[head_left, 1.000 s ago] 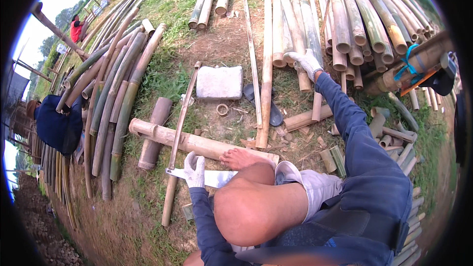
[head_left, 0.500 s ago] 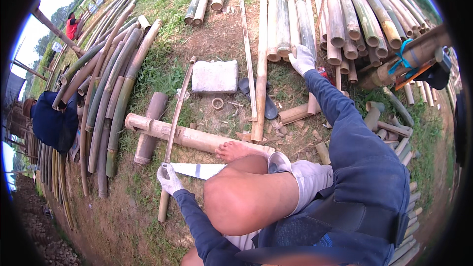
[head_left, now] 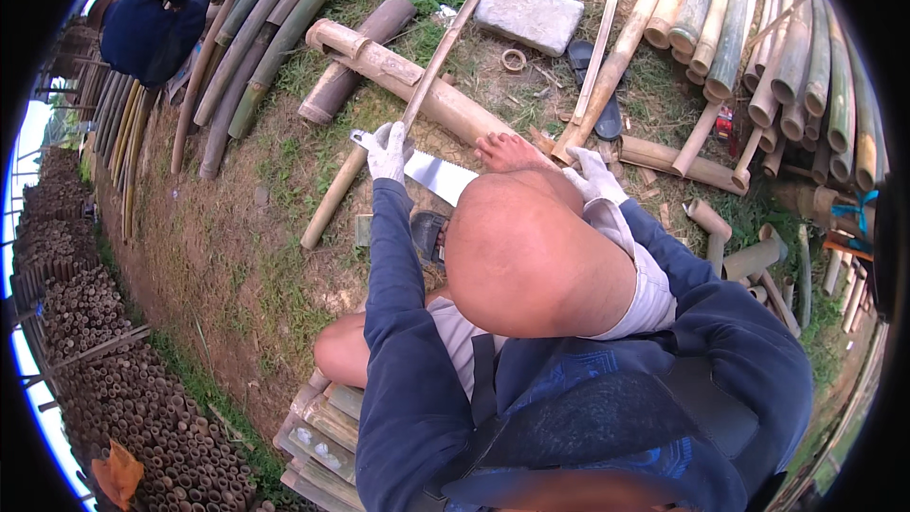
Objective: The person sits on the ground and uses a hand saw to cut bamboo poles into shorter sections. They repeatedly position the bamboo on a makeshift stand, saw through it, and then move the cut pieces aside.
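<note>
While the left hand (head_left: 387, 154) in its white knit glove is closing around the grip of a handsaw with a pale, straight metal blade (head_left: 442, 176), the saw is lying left of centre, its blade pointing right and ending just beside the raised bare knee (head_left: 536, 246). The grip's end is protruding on the left side of the fist. A long, narrow brown bamboo strip (head_left: 449, 44) is passing under this hand, running from the far centre toward the near left and crossing over a thick, pale tan bamboo log (head_left: 455, 116). A bare foot (head_left: 512, 151) is resting at the log's right end. The right hand (head_left: 597, 180), also white-gloved, is hanging open just right of the foot, fingers loosely spread; part of it is hiding behind the knee. It is nearing the lower end of a slender yellowish bamboo pole (head_left: 618, 64); contact: cannot tell. Farther off, a whitish rectangular block (head_left: 529, 14) is sitting on the ground, a small cut bamboo ring (head_left: 513, 60) lying on its near side and a dark sandal (head_left: 580, 59) to its right. At far left, a person in dark blue clothing (head_left: 156, 30) is bending beside green-brown bamboo poles (head_left: 275, 45).
</note>
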Demonstrator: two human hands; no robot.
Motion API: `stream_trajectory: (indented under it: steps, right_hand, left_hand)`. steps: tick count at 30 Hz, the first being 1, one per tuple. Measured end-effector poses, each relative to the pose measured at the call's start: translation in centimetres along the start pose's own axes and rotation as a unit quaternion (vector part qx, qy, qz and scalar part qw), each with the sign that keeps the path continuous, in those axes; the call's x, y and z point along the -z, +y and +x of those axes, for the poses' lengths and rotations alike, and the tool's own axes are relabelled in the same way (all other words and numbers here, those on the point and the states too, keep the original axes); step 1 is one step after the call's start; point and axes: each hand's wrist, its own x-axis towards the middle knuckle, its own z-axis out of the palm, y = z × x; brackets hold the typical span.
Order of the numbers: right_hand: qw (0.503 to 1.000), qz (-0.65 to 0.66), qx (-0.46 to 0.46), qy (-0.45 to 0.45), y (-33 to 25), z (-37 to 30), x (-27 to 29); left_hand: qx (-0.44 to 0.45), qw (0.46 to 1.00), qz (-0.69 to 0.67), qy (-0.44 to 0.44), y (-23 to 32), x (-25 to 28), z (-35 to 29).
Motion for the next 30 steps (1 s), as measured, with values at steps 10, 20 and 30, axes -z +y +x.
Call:
stream_trajectory:
  steps: [10,20,30]
  right_hand:
    - [1.000,-0.017,0.010,-0.009,2.9,-0.3,-1.8]
    - [0.998,0.012,-0.018,-0.056,-0.6,-1.6,0.2]
    - [0.998,0.028,-0.048,-0.006,0.4,-2.8,0.5]
  left_hand:
    - [-0.081,0.766,0.595,0.230,-3.6,16.5,0.5]
    - [0.126,0.615,0.769,0.121,0.9,14.5,-0.5]
    - [0.046,0.759,0.597,0.256,1.4,20.8,0.2]
